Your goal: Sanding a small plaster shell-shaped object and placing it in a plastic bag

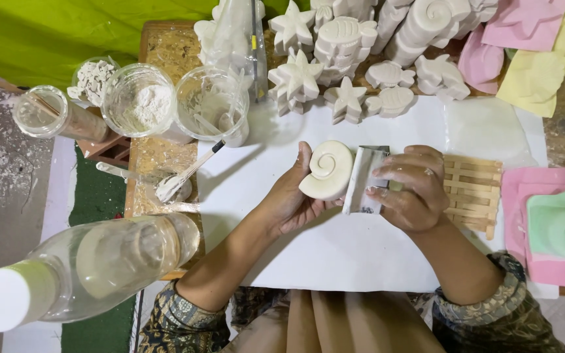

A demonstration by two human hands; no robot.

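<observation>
**Scraper blade meets the shell's right-hand edge**

The left hand (289,202) cradles a cream-white plaster cast shaped like a spiral snail shell (326,170), thumb up along its left side and fingers curled beneath, so the cast is held just above the white paper sheet (335,255) at the middle of the table. The right hand (413,193) grips a flat grey metal scraper dusted with plaster (366,180), fingers folded firmly over its right side. Seen from the shell, the scraper lies at three o'clock and touches the cast's edge; its long axis runs roughly twelve to six, tilted slightly toward one o'clock. The spiral face points up at the camera.

At three o'clock from the right hand rests a small slatted wooden rack (473,193). Around twelve o'clock stands a cluster of white plaster starfish and fish casts (341,72); clear plastic cups of white powder (140,98) sit near ten o'clock.
</observation>
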